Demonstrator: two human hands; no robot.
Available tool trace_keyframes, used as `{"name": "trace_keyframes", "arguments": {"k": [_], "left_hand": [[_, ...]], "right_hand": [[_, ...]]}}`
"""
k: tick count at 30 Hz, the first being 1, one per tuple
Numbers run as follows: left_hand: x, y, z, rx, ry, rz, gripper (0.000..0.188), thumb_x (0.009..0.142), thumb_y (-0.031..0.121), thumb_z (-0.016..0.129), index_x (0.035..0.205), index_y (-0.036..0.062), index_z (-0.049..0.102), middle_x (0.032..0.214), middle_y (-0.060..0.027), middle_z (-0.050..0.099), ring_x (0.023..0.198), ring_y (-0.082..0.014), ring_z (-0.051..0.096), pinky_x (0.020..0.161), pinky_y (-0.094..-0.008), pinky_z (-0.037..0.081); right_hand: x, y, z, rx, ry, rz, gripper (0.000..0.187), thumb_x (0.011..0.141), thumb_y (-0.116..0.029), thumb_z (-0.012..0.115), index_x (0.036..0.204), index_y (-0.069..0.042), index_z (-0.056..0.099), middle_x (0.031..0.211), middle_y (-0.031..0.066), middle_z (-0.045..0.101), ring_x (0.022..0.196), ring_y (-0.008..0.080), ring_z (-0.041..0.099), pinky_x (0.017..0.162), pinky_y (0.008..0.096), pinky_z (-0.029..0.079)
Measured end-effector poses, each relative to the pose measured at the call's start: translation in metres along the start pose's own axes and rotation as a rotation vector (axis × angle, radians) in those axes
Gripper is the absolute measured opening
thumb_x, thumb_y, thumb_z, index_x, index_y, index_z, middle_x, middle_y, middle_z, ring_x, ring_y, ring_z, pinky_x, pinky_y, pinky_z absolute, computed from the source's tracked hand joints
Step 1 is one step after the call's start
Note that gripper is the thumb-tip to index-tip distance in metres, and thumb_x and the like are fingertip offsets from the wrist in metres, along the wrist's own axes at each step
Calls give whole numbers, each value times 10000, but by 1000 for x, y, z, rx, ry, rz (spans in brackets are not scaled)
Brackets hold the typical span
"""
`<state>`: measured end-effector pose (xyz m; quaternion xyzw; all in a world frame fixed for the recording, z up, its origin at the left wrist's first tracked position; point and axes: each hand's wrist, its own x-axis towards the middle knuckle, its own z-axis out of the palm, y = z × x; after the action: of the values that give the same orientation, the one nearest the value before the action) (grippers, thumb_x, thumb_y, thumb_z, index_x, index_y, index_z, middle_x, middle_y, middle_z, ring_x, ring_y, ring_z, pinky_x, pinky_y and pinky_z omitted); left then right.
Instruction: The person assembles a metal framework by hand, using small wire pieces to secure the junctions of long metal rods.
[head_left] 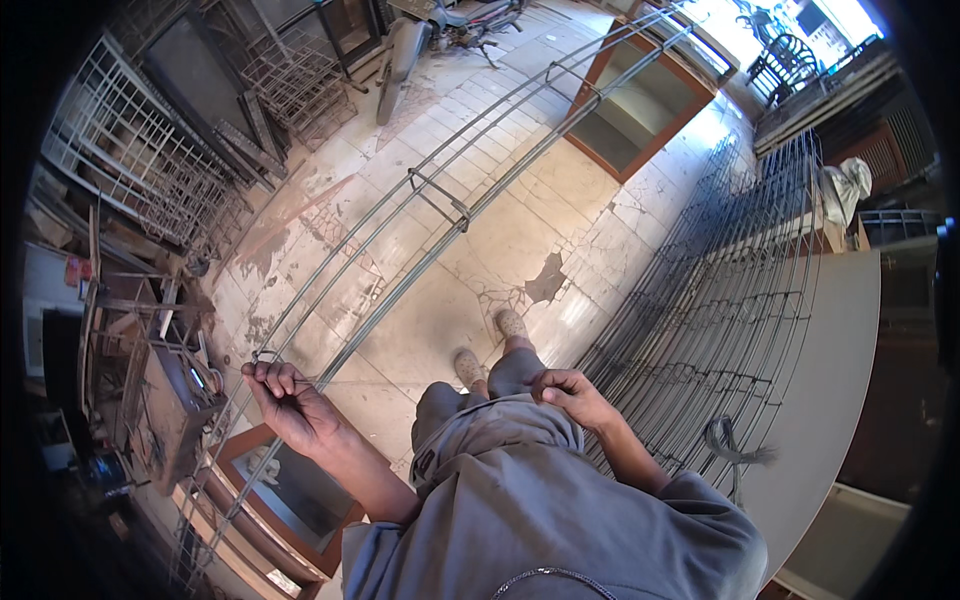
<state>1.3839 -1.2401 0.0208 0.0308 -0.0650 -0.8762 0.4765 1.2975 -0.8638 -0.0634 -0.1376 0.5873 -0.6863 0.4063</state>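
A long cage of thin steel rods (400, 272) runs slantwise from the lower left to the top right, with square wire stirrups (437, 195) spaced along it. At its near left part my left hand (295, 408) is closed, palm up, fingertips against the rods beside a stirrup (265, 356). Whatever those fingers pinch is too small to make out. My right hand (577, 396) is held over my right thigh, away from the cage, its fingers curled and thumb pressed in. Anything inside it is hidden.
Wood-framed glass cabinets (688, 98) lie under both ends of the cage. To my right, more rod cages (690, 330) lie stacked by a grey board (835, 400), with a bundle of wire (735, 442) on top. Metal grilles (120, 140) lean at the left. The tiled floor (420, 330) is cracked.
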Motion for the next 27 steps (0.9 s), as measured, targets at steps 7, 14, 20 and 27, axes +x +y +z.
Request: {"name": "trace_keyframes", "arguments": {"k": [7,14,20,27], "left_hand": [[28,13,-10,-188,-48,-135,138,1019,27,428,1109,-54,497,832,-63,394,651,-121,293,581,-273,283],[38,32,-21,-284,-31,-153,143,1020,29,432,1116,-55,498,832,-59,397,644,-113,291,561,-268,281],[41,37,-23,-285,-13,-140,165,1025,26,403,1136,-58,491,821,-51,375,637,-107,285,553,-260,270],[34,34,-9,-347,-8,-171,161,1025,30,406,1131,-49,499,825,-41,375,644,-104,290,564,-257,275]], "right_hand": [[-1,14,8,48,66,-43,262,989,-252,581,962,-3,657,943,35,656,943,126,569,888,296,443],[-2,-9,19,114,233,-22,212,935,-133,660,1116,-29,618,951,25,649,913,104,590,840,260,467],[5,-17,6,253,210,-54,180,862,-29,716,1016,-26,622,937,38,677,897,114,621,825,256,485],[2,-19,-3,181,72,110,122,858,-18,708,955,-24,636,931,42,675,876,120,622,810,253,484]]}}
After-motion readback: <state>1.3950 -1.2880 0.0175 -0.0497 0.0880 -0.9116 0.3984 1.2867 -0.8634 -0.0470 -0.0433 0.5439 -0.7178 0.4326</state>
